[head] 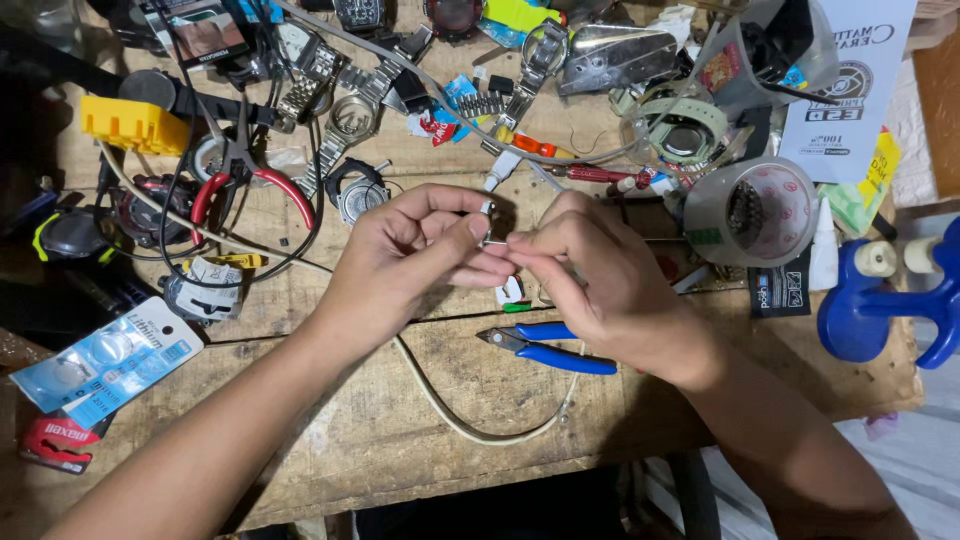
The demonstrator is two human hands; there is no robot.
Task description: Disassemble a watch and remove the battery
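My left hand (415,255) and my right hand (590,275) meet over the middle of a worn wooden workbench (400,440). Between their fingertips they pinch a small silvery metal part (492,238); it is too small to tell what it is. Both hands' fingers are curled tight around it. Blue-handled cutters (555,348) lie on the bench just below my right hand. A cream cable (450,410) loops under both wrists.
Several wristwatches and watch cases (350,120) lie at the back. Red-handled pliers (250,185) and a yellow block (135,122) sit at the left, battery cards (105,360) at the near left. A tape roll (755,210) and a blue press tool (885,300) stand at the right.
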